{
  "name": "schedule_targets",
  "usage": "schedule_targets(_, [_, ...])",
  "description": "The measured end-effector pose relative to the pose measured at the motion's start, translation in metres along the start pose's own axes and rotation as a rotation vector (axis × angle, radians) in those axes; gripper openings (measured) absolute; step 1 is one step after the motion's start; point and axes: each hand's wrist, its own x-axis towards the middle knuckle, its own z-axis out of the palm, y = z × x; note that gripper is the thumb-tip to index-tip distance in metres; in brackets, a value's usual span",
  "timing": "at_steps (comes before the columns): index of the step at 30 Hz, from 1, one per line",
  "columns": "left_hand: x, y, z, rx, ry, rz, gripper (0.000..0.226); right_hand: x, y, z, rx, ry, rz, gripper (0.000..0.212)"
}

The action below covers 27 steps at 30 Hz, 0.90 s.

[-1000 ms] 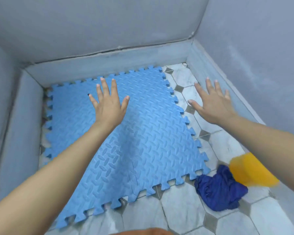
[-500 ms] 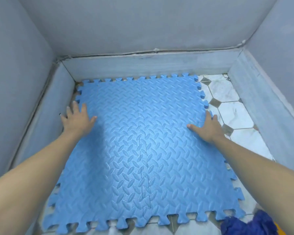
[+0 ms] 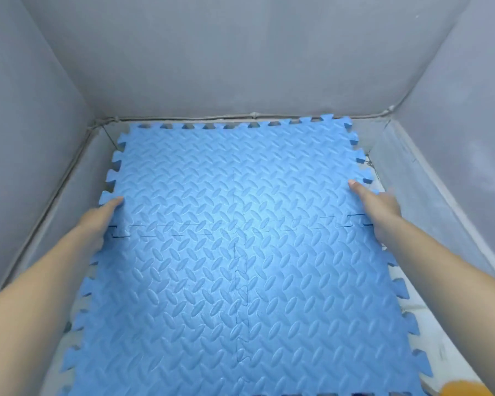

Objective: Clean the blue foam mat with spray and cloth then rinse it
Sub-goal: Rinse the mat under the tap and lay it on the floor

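Both hands are on the blue foam mat, one at each side edge, about level with the seam that runs across its middle. The left hand grips the toothed left edge: the thumb lies flat on top of the patterned surface with its tip pointing inward, and the rest of the fingers are tucked out of sight under the foam, so the hand is closed around that edge. The right hand mirrors it on the right edge, with its thumb stretched across the top and a fingertip just peeking past the outer rim; again the other fingers disappear beneath the mat, and the grasp looks narrow, pinched on the thickness of the foam. The mat itself fills nearly all of the space between the grey walls, its far edge tilted up near the low ledge that runs along the base of the wall, its near edge running off the bottom of the view. It is made of interlocking tiles; the joints show as thin dark lines crossing at the centre. A strip of pale floor shows along the right side, past the puzzle teeth. Down in the bottom right corner sits a blurred yellow-orange thing, too smeared to make out.
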Motion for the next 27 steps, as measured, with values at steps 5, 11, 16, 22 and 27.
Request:
schedule_targets(5, [-0.036,0.076,-0.01,0.007,-0.055,0.183,0.071,-0.005,-0.058,-0.034,0.105,0.097,-0.13,0.05])
schedule_targets(11, [-0.031,0.148,-0.037,0.036,-0.259,0.196,0.118,0.012,-0.137,-0.048,0.244,0.13,-0.193,0.042])
schedule_targets(16, [-0.066,0.182,-0.038,-0.043,-0.335,0.28,0.065,0.024,-0.161,-0.05,0.368,0.196,-0.276,0.051])
schedule_targets(22, [-0.076,0.222,-0.033,-0.342,-0.205,0.495,0.045,0.033,-0.198,-0.046,-0.019,0.138,-0.258,0.067])
schedule_targets(27, [-0.056,0.215,-0.014,-0.37,-0.058,0.521,0.06,-0.047,-0.335,-0.023,-0.239,0.233,-1.008,0.075])
